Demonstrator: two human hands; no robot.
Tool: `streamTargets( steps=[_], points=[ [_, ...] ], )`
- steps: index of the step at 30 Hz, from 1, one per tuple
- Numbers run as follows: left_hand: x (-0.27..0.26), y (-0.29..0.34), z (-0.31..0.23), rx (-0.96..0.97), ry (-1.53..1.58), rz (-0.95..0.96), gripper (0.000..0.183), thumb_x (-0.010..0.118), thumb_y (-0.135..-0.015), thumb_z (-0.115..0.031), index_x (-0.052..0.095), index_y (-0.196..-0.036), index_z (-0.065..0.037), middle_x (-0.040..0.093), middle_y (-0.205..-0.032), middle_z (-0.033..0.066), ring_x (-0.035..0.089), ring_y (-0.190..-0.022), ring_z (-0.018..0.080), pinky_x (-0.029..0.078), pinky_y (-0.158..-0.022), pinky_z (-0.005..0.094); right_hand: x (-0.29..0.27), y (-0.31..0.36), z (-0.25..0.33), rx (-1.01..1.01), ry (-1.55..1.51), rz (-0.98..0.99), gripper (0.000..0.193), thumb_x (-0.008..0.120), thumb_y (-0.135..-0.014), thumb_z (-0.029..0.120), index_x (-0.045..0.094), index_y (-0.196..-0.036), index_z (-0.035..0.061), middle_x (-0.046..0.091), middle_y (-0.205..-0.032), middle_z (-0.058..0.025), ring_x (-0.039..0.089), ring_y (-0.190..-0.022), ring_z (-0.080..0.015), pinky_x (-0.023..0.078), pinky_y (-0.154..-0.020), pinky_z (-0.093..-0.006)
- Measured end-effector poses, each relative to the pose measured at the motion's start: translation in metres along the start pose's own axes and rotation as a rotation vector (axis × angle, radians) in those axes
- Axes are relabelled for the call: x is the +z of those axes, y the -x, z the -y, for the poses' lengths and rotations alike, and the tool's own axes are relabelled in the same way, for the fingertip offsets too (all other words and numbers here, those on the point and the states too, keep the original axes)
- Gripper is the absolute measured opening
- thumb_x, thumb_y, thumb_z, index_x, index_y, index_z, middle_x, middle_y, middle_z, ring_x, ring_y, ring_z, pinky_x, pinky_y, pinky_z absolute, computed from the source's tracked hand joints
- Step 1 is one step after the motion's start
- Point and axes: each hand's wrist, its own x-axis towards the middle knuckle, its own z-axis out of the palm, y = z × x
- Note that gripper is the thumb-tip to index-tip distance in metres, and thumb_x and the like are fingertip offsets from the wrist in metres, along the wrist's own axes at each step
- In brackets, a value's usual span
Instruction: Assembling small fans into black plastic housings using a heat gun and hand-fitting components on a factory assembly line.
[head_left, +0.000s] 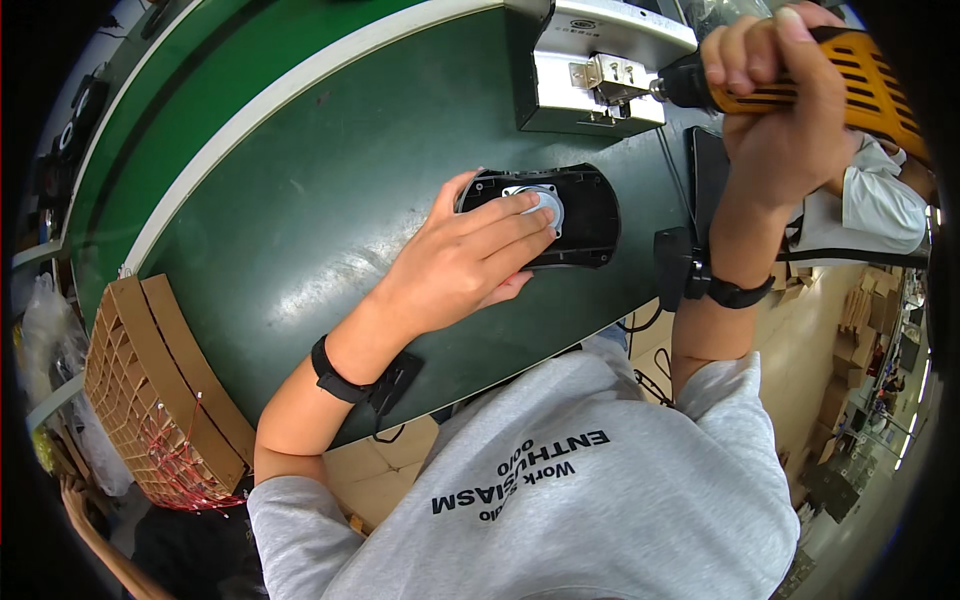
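Note:
My left hand (455, 258) grips a black plastic shell (594, 215) lying open side up on the green table. Its fingers press on a round, whitish speaker (556, 204) inside the shell, hiding part of it, while the thumb lies by the near edge. Raised at the right, my right hand (800, 125) is closed around a yellow and black power screwdriver (870, 80). The tool's tip meets or nearly meets the metal outlet of a silver, box-like screw feeder (585, 95); I cannot tell whether they touch.
A green belt (130, 150) with a pale rail runs along the far left. On the left stands a cardboard divider box (165, 390) holding red wires. Behind my right hand another person in a white shirt (880, 205) sits. A dark flat object (708, 180) lies at the table's right edge.

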Motion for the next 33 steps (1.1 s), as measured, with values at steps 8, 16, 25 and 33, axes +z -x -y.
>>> streamTargets(
  steps=[8,16,25,33],
  points=[
    [-0.001,-0.004,-0.002,-0.036,0.009,0.003,0.049,0.084,-0.065,-0.013,0.07,-0.112,-0.007,0.069,-0.115,0.0051,0.063,-0.117,0.0247,0.044,-0.096,0.0462,0.03,0.005,0.004,-0.169,0.763,0.141,0.009,0.054,-0.096,0.007,0.047,-0.1,0.0028,0.042,-0.058,-0.0028,0.043,-0.043,-0.0124,0.042,-0.043,-0.0278],
    [-0.002,0.002,0.002,-0.053,0.044,-0.002,0.049,0.082,-0.066,-0.013,0.07,-0.113,-0.007,0.068,-0.118,0.0051,0.063,-0.119,0.0248,0.043,-0.094,0.0457,0.041,0.016,0.005,0.097,0.769,0.285,0.019,0.045,-0.099,0.012,0.058,-0.108,0.0014,0.039,-0.07,-0.0023,0.04,-0.059,-0.0152,0.04,-0.061,-0.034],
    [0.008,0.007,-0.002,-0.011,-0.064,-0.023,0.04,0.078,-0.075,-0.012,0.07,-0.113,-0.008,0.067,-0.123,0.0023,0.062,-0.122,0.0192,0.042,-0.092,0.0487,0.079,0.044,0.03,0.27,0.725,0.878,0.036,0.043,-0.103,0.028,0.049,-0.136,0.0129,0.049,-0.078,0.0024,0.046,-0.062,-0.0081,0.041,-0.057,-0.0243],
    [0.009,0.004,-0.004,0.013,-0.113,-0.062,0.019,0.067,-0.084,-0.012,0.071,-0.101,-0.005,0.069,-0.118,0.0052,0.062,-0.118,0.0164,0.047,-0.097,0.0561,0.051,0.057,-0.008,0.282,0.597,0.806,0.042,0.044,-0.105,0.022,0.035,-0.144,0.0088,0.05,-0.075,-0.0012,0.049,-0.061,-0.0125,0.042,-0.057,-0.0301]
  ],
)
